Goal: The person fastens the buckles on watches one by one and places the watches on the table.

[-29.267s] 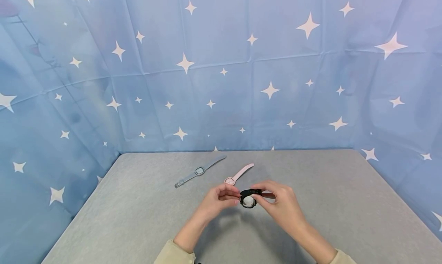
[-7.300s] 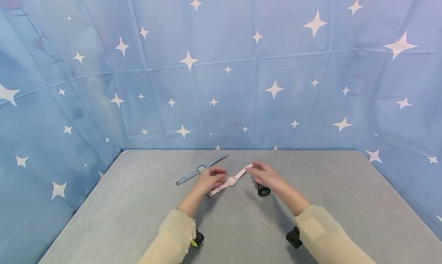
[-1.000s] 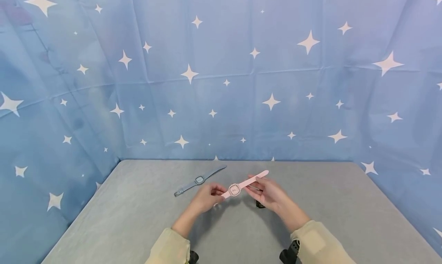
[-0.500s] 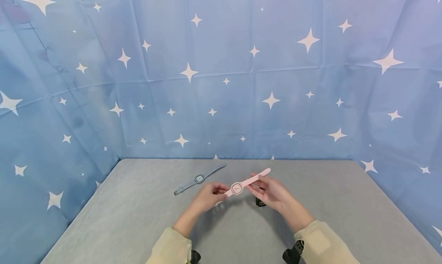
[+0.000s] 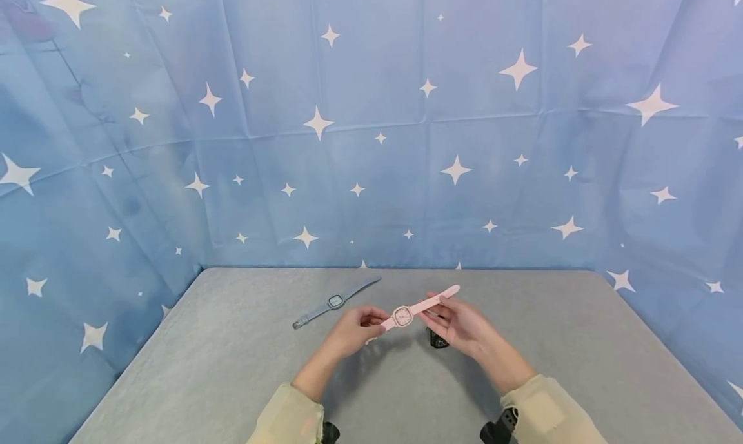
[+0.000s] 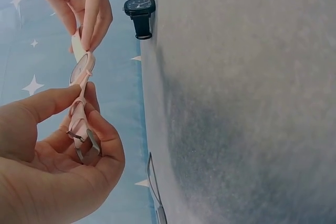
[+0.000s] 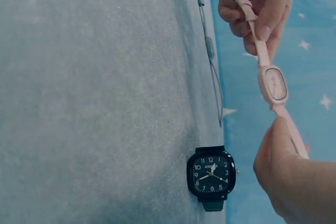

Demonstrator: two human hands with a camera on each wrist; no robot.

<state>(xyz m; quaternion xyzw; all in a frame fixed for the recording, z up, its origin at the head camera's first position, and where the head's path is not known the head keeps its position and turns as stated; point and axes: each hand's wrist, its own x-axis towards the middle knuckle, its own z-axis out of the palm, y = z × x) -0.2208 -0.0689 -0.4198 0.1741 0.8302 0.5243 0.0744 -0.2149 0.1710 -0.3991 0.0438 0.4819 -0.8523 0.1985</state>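
A pink wristwatch [image 5: 403,316] with a rounded-square face is held up over the grey table, its strap stretched out between both hands. My left hand [image 5: 351,331] pinches the buckle-side strap between thumb and fingers; the metal buckle [image 6: 89,148] hangs by the curled fingers in the left wrist view. My right hand [image 5: 461,328] pinches the other strap, whose tip sticks out past the thumb. Below the right hand, a black wristwatch [image 7: 211,174] rests on the table with its dial showing numerals. It is partly hidden by that hand in the head view.
Behind the left hand a light blue wristwatch [image 5: 335,301] lies stretched out flat on the grey table [image 5: 232,366]. A blue curtain [image 5: 371,108] with white stars stands along the table's back and sides. Dark wrist devices [image 5: 499,426] sit by the sleeves.
Seconds ago the pink watch lay on the table with both hands at it; now it is lifted. Over the last second it shifts slightly right. Much earlier the hands held the black watch.
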